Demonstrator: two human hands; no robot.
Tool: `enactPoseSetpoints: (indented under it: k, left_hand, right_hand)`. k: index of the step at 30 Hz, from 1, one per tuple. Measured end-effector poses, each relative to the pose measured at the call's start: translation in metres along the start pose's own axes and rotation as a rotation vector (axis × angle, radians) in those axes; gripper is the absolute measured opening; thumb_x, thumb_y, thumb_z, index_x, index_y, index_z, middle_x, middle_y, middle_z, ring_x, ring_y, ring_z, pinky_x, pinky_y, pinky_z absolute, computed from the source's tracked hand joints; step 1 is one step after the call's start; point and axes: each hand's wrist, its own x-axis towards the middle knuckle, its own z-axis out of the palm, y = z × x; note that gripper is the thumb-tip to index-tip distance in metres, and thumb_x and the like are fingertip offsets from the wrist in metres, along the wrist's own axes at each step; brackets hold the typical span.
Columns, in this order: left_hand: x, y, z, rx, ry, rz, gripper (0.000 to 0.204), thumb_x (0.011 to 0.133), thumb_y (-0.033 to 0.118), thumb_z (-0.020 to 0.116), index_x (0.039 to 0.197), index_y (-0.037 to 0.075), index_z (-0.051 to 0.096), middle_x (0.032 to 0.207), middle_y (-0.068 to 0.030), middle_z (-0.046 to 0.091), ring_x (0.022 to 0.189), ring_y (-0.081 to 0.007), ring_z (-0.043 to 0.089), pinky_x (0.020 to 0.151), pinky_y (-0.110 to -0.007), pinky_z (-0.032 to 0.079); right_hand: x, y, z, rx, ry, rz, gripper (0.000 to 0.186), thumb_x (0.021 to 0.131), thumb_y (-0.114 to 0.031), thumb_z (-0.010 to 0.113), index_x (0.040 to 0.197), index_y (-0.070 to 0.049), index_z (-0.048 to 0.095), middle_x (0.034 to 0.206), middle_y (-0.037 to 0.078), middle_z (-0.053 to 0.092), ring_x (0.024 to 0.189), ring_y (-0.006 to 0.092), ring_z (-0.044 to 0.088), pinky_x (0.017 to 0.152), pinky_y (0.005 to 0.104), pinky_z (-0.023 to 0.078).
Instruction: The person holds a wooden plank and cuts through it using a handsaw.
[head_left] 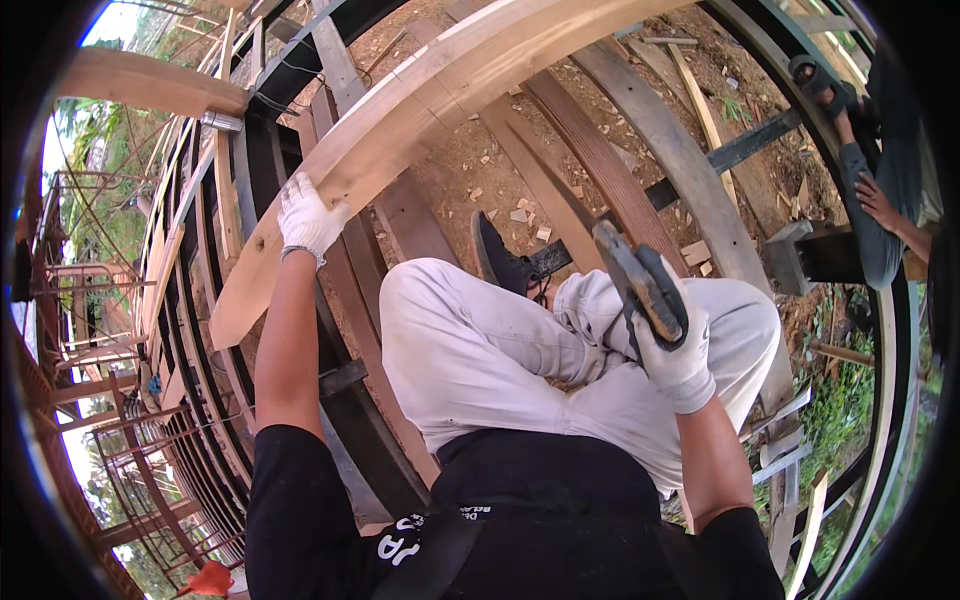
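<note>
A long pale wooden plank point(375, 140) arcs across the upper left, with pencil-like cross lines on its face. My left hand point(312, 217), in a white glove, grips it near its tapered end, fingers at the far edge and thumb toward me. Over my crossed legs, my gloved right hand point(682, 350) is closed around a dark, elongated object point(640, 280) with a rounded tip and a worn brown face. Its exact kind is unclear, and my fingers are partly hidden behind it. One dark shoe point(497, 258) shows beyond my pale trousers point(460, 340).
Brown boards point(590, 165) and black metal beams point(735, 150) form an open frame with gaps over dirt and wood chips. Another person's hand point(878, 203) and dark-clothed legs are at the far right. Rusty scaffolding bars point(110, 385) stand at the left.
</note>
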Motion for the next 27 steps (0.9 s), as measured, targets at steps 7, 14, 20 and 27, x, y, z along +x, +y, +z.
enactPoseSetpoints:
  k: [7, 14, 20, 27]
  left_hand:
    - [0.022, 0.007, -0.069, -0.092, -0.154, -0.035, 0.109, 0.088, 0.056, 0.081, 0.168, -0.004, 0.038, 0.169, -0.0298, 0.049, 0.155, -0.0423, 0.051, 0.127, -0.048, 0.043]
    - [0.07, 0.09, -0.066, -0.289, 0.138, 0.236, 0.113, 0.078, 0.071, 0.085, 0.165, 0.009, 0.048, 0.154, -0.0225, 0.064, 0.148, -0.0386, 0.058, 0.122, -0.048, 0.046]
    - [0.079, 0.097, -0.061, -0.249, 0.066, 0.155, 0.1, 0.077, 0.068, 0.087, 0.157, 0.016, 0.057, 0.137, -0.0168, 0.069, 0.135, -0.0335, 0.065, 0.117, -0.045, 0.047]
    - [0.081, 0.1, -0.062, -0.278, 0.121, 0.172, 0.091, 0.078, 0.065, 0.088, 0.15, 0.018, 0.061, 0.134, -0.0139, 0.071, 0.13, -0.0322, 0.068, 0.113, -0.045, 0.049]
  right_hand:
    - [-0.018, -0.037, -0.015, 0.168, -0.126, 0.171, 0.075, 0.087, -0.008, 0.069, 0.157, 0.015, 0.052, 0.136, 0.029, 0.075, 0.123, 0.034, 0.077, 0.107, 0.0415, 0.057]
    - [0.038, -0.06, 0.039, 0.214, -0.016, -0.042, 0.071, 0.098, -0.015, 0.07, 0.161, 0.012, 0.048, 0.139, 0.024, 0.071, 0.116, 0.027, 0.072, 0.1, 0.0364, 0.056]
    - [0.071, -0.077, 0.066, 0.155, -0.038, -0.081, 0.067, 0.102, -0.015, 0.071, 0.162, 0.007, 0.051, 0.133, 0.018, 0.071, 0.105, 0.0205, 0.068, 0.091, 0.0328, 0.054]
    - [0.108, -0.074, 0.091, 0.235, -0.031, -0.012, 0.063, 0.099, -0.007, 0.068, 0.159, 0.007, 0.054, 0.152, 0.026, 0.069, 0.135, 0.0296, 0.072, 0.113, 0.0392, 0.055]
